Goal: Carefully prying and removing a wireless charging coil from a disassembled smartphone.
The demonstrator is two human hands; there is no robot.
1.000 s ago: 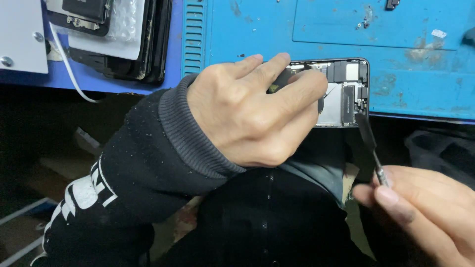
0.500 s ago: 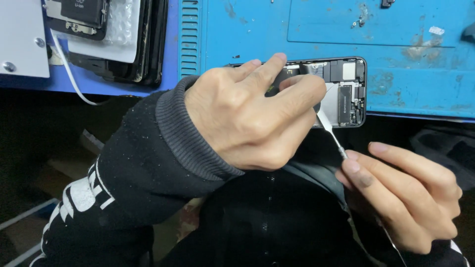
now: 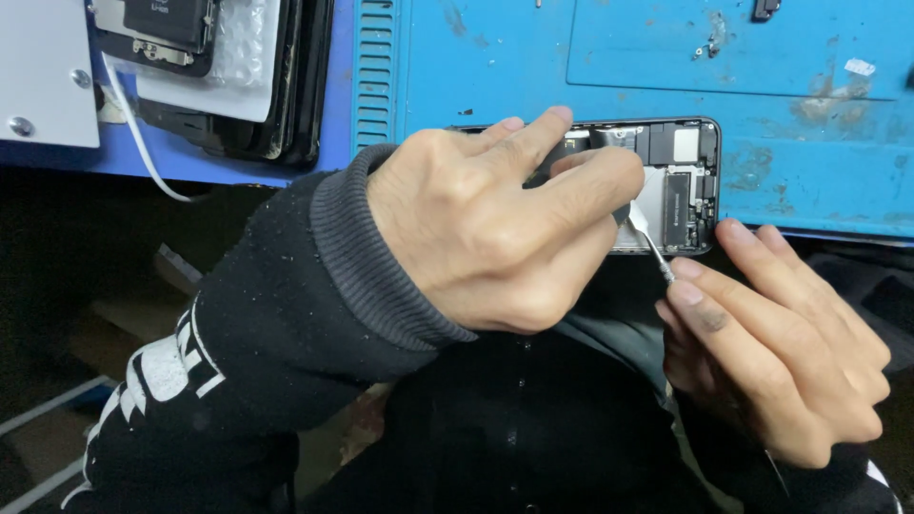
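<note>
An opened phone [image 3: 678, 181] with its circuit parts showing lies at the near edge of a blue work mat [image 3: 533, 57]. My left hand [image 3: 495, 219] rests over its left part and pins it down, the fingers curled across the frame. My right hand [image 3: 771, 343] sits just below the phone's right end and grips a thin metal pry tool [image 3: 649, 240]. The tool's flat tip touches the phone's inside near my left fingertips. Most of the phone's left half is hidden under my left hand.
A stack of dark phone parts and a white sheet [image 3: 228, 76] lies at the upper left, with a white cable [image 3: 143, 152] trailing off the bench edge. A grey metal plate [image 3: 43, 76] is at the far left. Small screws and bits [image 3: 709, 43] dot the mat.
My right hand has moved up and left toward the phone, bringing the tool's tip from outside the frame into the phone's inside. My left hand has stayed on the phone.
</note>
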